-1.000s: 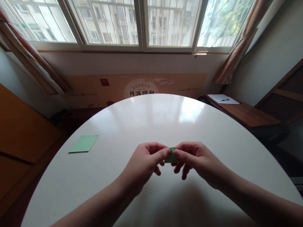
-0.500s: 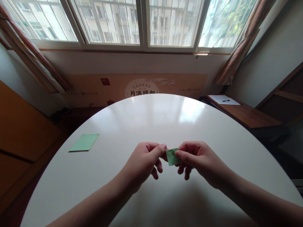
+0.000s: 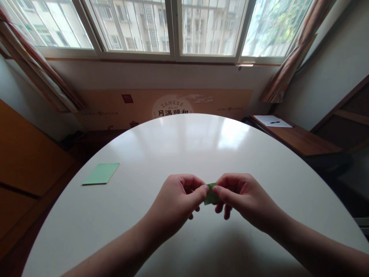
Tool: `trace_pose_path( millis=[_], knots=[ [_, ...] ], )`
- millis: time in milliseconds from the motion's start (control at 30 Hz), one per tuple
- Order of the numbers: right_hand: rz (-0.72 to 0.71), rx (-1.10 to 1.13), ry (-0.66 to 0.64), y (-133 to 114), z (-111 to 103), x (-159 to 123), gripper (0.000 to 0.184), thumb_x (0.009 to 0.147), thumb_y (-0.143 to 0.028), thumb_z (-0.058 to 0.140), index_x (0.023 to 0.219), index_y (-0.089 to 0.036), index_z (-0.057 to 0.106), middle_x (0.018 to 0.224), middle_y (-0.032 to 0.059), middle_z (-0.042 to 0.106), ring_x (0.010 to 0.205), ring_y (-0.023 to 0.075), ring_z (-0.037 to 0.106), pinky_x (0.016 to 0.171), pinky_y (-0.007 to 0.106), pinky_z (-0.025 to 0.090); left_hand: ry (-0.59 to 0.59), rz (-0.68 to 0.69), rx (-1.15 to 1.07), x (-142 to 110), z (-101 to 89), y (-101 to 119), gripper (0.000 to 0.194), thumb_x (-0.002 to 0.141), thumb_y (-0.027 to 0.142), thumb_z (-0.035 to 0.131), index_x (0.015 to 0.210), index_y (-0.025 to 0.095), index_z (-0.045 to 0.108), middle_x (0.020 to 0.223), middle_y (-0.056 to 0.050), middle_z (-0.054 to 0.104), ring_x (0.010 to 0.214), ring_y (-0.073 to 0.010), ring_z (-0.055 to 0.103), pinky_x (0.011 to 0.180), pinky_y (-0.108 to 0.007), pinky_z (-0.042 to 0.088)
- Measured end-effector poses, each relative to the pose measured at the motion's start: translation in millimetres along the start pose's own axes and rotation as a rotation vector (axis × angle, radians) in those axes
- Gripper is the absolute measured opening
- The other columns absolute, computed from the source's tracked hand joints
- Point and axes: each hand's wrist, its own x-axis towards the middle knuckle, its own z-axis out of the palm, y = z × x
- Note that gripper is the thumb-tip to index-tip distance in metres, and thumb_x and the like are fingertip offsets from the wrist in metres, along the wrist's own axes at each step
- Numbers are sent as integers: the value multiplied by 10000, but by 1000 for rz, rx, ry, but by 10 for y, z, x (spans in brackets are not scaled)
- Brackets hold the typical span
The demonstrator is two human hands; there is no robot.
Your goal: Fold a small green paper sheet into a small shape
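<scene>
A small folded piece of green paper (image 3: 210, 197) is held up over the white table, between both hands. My left hand (image 3: 184, 196) pinches its left edge, thumb on the near face and index finger behind. On the other side my right hand (image 3: 238, 190) grips the upper right part between thumb and index finger, its other fingers curled loosely below. The thumbs almost meet across the top of the paper and cover much of it. A stack of light green square paper (image 3: 100, 174) lies on the table at the left, apart from my hands.
The round white table (image 3: 161, 150) has a curved far edge. Beyond it at the right, a brown wooden desk (image 3: 314, 140) bears a white sheet (image 3: 263, 120) and a dark pen (image 3: 275, 122). A printed tan board (image 3: 219, 102) stands under the window.
My left thumb has moved down and right onto the paper's near face, covering more of it. The paper is tilted differently and looks darker. My right hand keeps its hold.
</scene>
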Motion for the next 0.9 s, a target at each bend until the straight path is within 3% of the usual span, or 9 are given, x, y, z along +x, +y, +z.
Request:
trace_pose_path(
  millis=[200, 500, 767, 900],
  knots=[
    [-29, 30, -10, 27, 16, 1, 219, 870, -364, 695, 857, -148, 663, 746, 53, 684, 629, 175, 669, 457, 235, 530, 24, 40, 9, -15, 23, -3, 191, 827, 300, 639, 744, 145, 712, 561, 6, 595, 509, -108, 512, 435, -186, 409],
    [-9, 37, 55, 50, 85, 18, 105, 824, -215, 640, 752, -174, 576, 594, -31, 563, 517, 114, 576, 413, 184, 448, 32, 109, 109, -41, 106, -22, 231, 838, 333, 639, 717, 159, 731, 623, -18, 649, 561, -124, 512, 492, -218, 391],
    [14, 63, 16, 60, 32, 33, 173, 881, -331, 637, 845, -165, 605, 734, 13, 612, 606, 134, 593, 386, 171, 438, 48, -17, -57, 9, 71, -40, 215, 789, 346, 679, 736, 139, 711, 607, -10, 609, 527, -118, 502, 453, -209, 415],
    [18, 68, -14, 61, 33, 51, 190, 879, -348, 643, 836, -166, 607, 744, 14, 599, 611, 134, 585, 377, 168, 436, 62, -17, -85, 15, 53, -36, 224, 789, 350, 691, 730, 134, 702, 601, 0, 590, 519, -104, 489, 449, -198, 417]
  ],
)
